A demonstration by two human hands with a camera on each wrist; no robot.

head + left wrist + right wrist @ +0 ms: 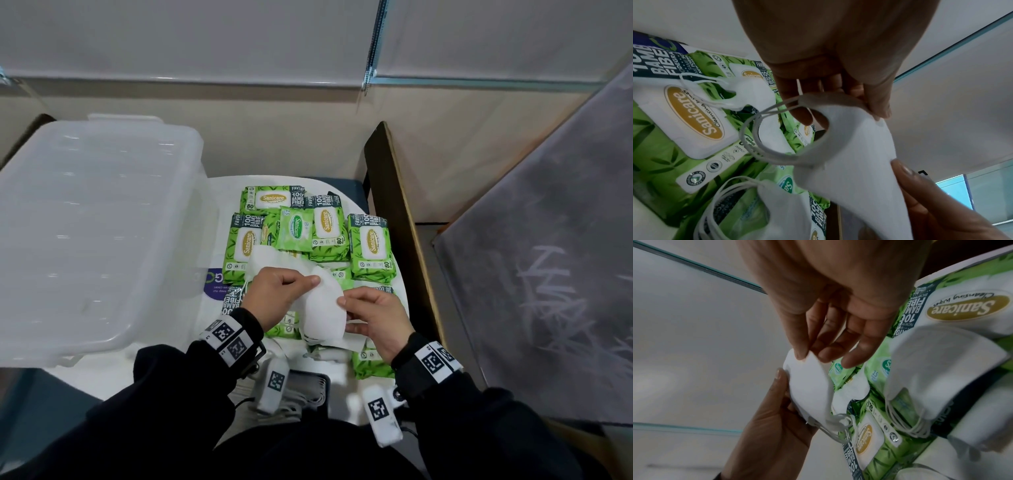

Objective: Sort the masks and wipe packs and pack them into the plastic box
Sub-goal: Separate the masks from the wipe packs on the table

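Both hands hold one white folded mask just above the pile. My left hand grips its left side, thumb on top, and my right hand pinches its right edge. In the left wrist view the left hand pinches the mask, whose ear loops dangle. In the right wrist view the right hand pinches the mask at its upper end. Green Sanicare wipe packs and a small pack lie beneath. The translucent plastic box stands at the left.
More white masks lie among the packs on the white table; a stack of masks shows in the right wrist view. A wooden panel borders the table's right side, with a grey sheet beyond.
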